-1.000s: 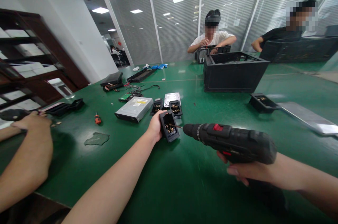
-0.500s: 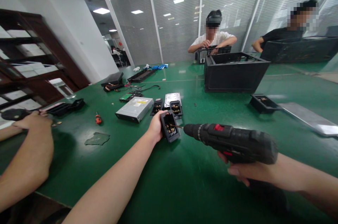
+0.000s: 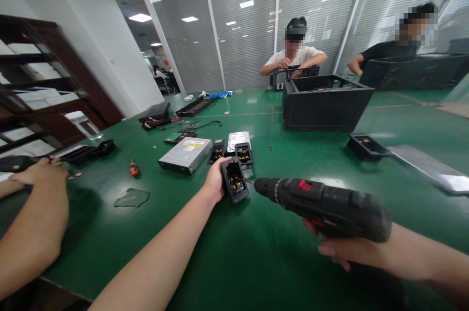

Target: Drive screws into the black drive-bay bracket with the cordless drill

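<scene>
My left hand (image 3: 215,180) grips a black plastic box (image 3: 240,195) by its left side and tilts its open face toward the right. Brass-coloured metal parts show inside it. In my right hand (image 3: 340,247) is a black cordless drill (image 3: 322,208) with red switches, its thin bit pointing left into the box. Whether the tip touches a metal part I cannot make out. Just behind the held box, two similar black boxes (image 3: 243,154) lie by a hard drive (image 3: 239,141). A silver optical drive (image 3: 186,155) lies to their left.
A small orange screwdriver (image 3: 134,169) and a glass-like shard (image 3: 132,197) lie left. Another black box (image 3: 366,146) and a metal plate (image 3: 432,167) are right. A large black case (image 3: 326,106) stands behind. A neighbour's arm (image 3: 40,218) works at far left; two people sit across.
The drill body has shifted slightly down and right, its bit still at the box. The held box sits slightly lower in view. Both hands keep their grip.
</scene>
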Motion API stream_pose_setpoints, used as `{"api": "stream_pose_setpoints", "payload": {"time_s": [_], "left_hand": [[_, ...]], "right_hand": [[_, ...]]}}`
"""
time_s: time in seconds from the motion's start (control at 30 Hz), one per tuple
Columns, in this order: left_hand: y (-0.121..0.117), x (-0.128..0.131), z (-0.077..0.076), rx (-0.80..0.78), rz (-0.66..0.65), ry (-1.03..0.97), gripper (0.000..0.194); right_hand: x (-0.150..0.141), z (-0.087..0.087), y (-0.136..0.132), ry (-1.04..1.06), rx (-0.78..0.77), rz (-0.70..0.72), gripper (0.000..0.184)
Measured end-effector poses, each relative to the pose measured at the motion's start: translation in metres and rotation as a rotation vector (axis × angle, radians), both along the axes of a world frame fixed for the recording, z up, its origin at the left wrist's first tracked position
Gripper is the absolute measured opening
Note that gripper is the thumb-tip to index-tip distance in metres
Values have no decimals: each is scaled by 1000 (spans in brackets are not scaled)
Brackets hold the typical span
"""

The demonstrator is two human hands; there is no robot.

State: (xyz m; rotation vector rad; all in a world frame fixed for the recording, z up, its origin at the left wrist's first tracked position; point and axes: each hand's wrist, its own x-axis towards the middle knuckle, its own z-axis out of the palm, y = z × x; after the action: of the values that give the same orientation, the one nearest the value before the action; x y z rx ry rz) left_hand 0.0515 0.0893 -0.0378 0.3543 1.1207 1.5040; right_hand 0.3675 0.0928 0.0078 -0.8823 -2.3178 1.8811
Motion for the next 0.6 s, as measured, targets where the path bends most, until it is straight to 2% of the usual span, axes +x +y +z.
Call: {"api": "stream_pose_setpoints", "payload": {"time_s": [0.17, 0.4, 0.6], "left_hand": [[2, -3, -5, 8, 10, 3, 23], [2, -1, -5, 9, 7, 9, 24], [2, 0, -2, -18, 26, 20, 23]], "right_hand": [[1, -3, 0, -73, 62, -14, 36], [2, -4, 2, -38, 22, -15, 29], [0, -1, 1, -46, 3, -14, 30]]}}
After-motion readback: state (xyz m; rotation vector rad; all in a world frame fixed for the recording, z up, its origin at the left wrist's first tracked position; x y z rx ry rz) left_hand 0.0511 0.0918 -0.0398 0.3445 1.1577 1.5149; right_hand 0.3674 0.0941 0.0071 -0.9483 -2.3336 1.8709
